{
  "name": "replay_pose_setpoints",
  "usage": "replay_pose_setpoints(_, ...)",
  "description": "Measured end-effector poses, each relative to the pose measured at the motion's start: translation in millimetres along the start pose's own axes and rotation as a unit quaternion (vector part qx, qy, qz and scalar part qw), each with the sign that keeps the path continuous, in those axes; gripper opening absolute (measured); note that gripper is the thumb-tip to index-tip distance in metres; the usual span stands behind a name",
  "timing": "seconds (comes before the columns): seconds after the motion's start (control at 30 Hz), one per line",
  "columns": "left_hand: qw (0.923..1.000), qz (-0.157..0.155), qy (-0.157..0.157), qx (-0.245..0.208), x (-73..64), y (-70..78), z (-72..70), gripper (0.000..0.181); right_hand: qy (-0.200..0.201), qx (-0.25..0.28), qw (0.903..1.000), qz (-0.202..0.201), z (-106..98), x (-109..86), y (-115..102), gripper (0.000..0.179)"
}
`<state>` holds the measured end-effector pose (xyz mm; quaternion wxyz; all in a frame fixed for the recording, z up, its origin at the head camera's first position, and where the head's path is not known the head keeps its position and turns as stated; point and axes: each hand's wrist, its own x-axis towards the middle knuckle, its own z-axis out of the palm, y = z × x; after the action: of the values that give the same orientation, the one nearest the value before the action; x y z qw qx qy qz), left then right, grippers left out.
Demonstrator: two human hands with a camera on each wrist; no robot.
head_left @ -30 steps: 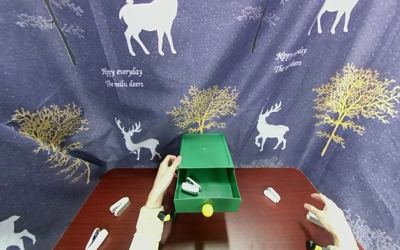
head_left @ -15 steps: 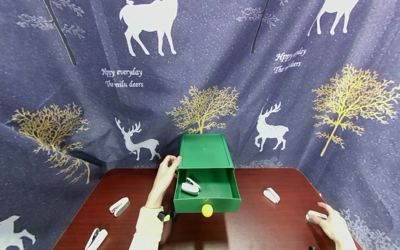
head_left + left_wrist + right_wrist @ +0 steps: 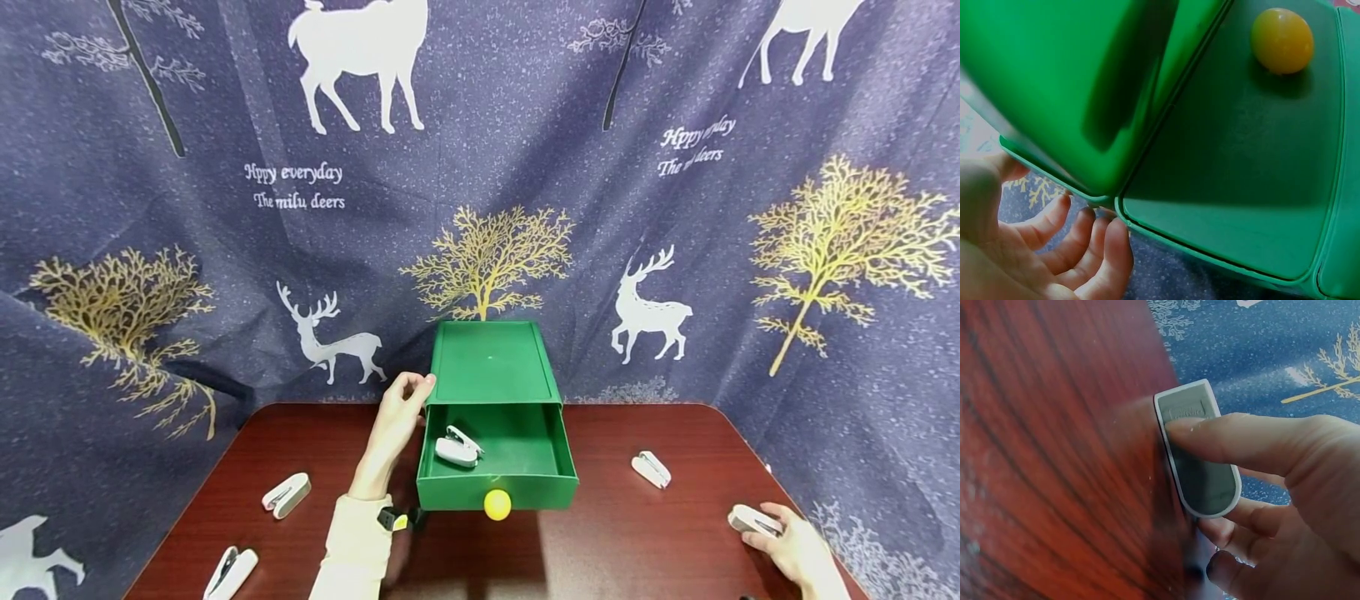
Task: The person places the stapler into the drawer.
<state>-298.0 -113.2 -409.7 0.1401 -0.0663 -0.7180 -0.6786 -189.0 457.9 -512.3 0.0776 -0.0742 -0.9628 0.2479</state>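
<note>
My left hand (image 3: 395,421) grips the left front edge of a green drawer cabinet (image 3: 495,362), its thumb at the top corner. In the left wrist view its fingertips (image 3: 1117,234) curl against the cabinet's side. The cabinet's upper drawer (image 3: 540,492) is pulled out and has a yellow round knob (image 3: 497,505). Inside at the left lies a white stapler (image 3: 457,450). At the table's right edge my right hand (image 3: 797,546) pinches another white stapler (image 3: 748,519) between thumb and fingers. The right wrist view shows the thumb pressed on that stapler's grey base (image 3: 1207,487).
One stapler (image 3: 651,469) lies right of the cabinet. Two more, a nearer stapler (image 3: 231,573) and a farther stapler (image 3: 287,495), lie on the left of the brown table (image 3: 600,542). Below the pulled-out drawer is a shut drawer with a yellow knob (image 3: 1282,40). A deer-patterned cloth (image 3: 487,167) hangs behind.
My right hand has come down onto the stapler at the right edge and taken hold of it, shifting it slightly. My left hand has not moved.
</note>
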Motion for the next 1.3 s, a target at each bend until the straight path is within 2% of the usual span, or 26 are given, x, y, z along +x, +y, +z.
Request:
replay_pose_setpoints(0.23,0.9999,-0.007,-0.003,-0.008,1.2,-1.1,0.3,0.029,-0.003,-0.004,0.9999,0.016,0.2,-1.1,4.7,0.047)
replay_pose_setpoints(0.37,0.9997,-0.017,-0.011,-0.016,1.1,1.5,-0.2,0.026,-0.005,-0.006,0.9997,0.023,-1.8,-0.5,5.2,0.046)
replay_pose_setpoints(0.43,0.9995,-0.021,-0.016,-0.016,-1.3,8.7,-0.3,0.024,0.001,-0.005,0.9998,0.021,-3.4,-0.4,4.7,0.047)
replay_pose_setpoints(0.63,0.9996,-0.015,-0.022,-0.003,-14.8,36.4,0.1,0.021,0.030,-0.001,0.9995,0.011,-11.8,-1.6,-3.2,0.050)
replay_pose_setpoints(0.73,0.9996,-0.015,-0.022,0.000,-15.5,37.0,-0.1,0.021,0.041,-0.003,0.9991,0.011,-16.3,-1.9,-8.6,0.052)
replay_pose_setpoints(0.9,0.9996,-0.022,-0.016,0.004,-15.4,37.1,0.2,0.019,0.089,-0.010,0.9959,-0.011,-20.6,-3.3,-19.8,0.050)
replay_pose_setpoints(1.3,0.9997,-0.017,-0.017,0.010,-15.4,39.2,0.7,0.018,0.159,0.016,0.9858,-0.052,-40.4,-7.3,-51.4,0.044)
